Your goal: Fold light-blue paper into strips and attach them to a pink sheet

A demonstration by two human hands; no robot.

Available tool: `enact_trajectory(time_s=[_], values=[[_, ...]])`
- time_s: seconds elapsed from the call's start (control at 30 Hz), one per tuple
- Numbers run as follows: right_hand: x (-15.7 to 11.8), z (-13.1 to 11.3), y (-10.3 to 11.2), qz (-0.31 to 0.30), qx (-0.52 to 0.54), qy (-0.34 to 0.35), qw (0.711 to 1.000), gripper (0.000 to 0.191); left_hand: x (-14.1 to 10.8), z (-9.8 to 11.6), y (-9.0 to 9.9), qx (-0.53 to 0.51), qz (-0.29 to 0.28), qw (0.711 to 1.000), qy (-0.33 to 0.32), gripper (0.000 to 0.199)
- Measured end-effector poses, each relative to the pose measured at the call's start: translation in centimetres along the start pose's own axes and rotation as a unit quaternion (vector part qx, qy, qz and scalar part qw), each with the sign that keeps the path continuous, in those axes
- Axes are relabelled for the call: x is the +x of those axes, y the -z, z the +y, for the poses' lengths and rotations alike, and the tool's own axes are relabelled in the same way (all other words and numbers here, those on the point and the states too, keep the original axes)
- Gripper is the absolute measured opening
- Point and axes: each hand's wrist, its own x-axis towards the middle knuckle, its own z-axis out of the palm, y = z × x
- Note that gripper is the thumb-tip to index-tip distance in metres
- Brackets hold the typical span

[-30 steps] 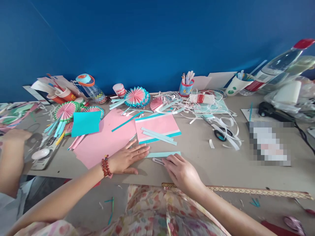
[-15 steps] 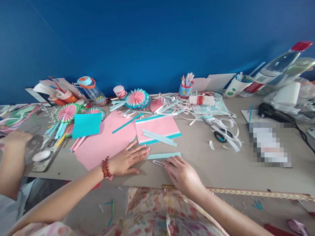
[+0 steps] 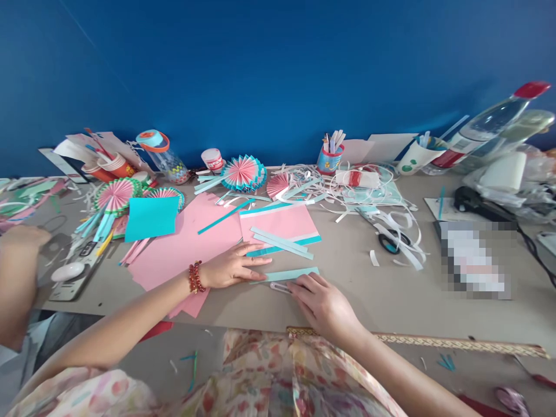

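Note:
A pale blue paper strip (image 3: 292, 274) lies flat on the table in front of me. My left hand (image 3: 234, 267), wearing a red bead bracelet, rests open with fingers stretched, its fingertips at the strip's left end. My right hand (image 3: 319, 298) is curled over a slim, pale, slotted tool (image 3: 280, 286), whose rounded end sticks out to the left just below the strip. The rest of the tool is hidden under my fingers. Beyond the hands, several pale blue strips (image 3: 282, 243) lie on a pink sheet with teal and white bands (image 3: 278, 223).
Large pink paper (image 3: 174, 255) lies at left under a teal sheet (image 3: 152, 219). Scissors (image 3: 393, 240) sit among white paper curls. Folded paper rosettes (image 3: 243, 172), cups and bottles (image 3: 482, 130) stand along the blue wall. Another person's arm (image 3: 19, 284) is at far left.
My left hand has shifted slightly up and to the right, its fingertips now over the strip's left end. My right hand stays nearly in place with the tool.

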Motion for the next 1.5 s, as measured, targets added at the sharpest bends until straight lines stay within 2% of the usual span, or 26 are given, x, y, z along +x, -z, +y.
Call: enact_trajectory(time_s=[0.13, 0.7, 1.3, 1.4, 1.5], values=[[0.0, 0.1, -0.1, -0.001, 0.0, 0.003, 1.0, 0.027, -0.2, -0.2, -0.3, -0.005, -0.001, 1.0, -0.007, 0.04], [0.2, -0.7, -0.5, -0.01, -0.015, 0.004, 1.0, 0.027, -0.4, 0.0, -0.2, -0.04, -0.013, 0.999, 0.032, 0.044], [0.4, -1.5, -0.5, -0.024, 0.004, 0.008, 1.0, 0.027, -0.5, 0.1, -0.3, -0.032, -0.03, 0.999, 0.029, 0.051], [0.2, -1.6, -0.5, -0.033, 0.009, 0.037, 0.999, 0.025, -0.5, 0.2, -0.3, -0.037, -0.027, 0.999, 0.029, 0.049], [-0.5, -0.6, 0.4, -0.035, 0.027, 0.077, 0.996, 0.027, -0.4, 0.6, 0.0, -0.047, -0.019, 0.998, 0.039, 0.047]])
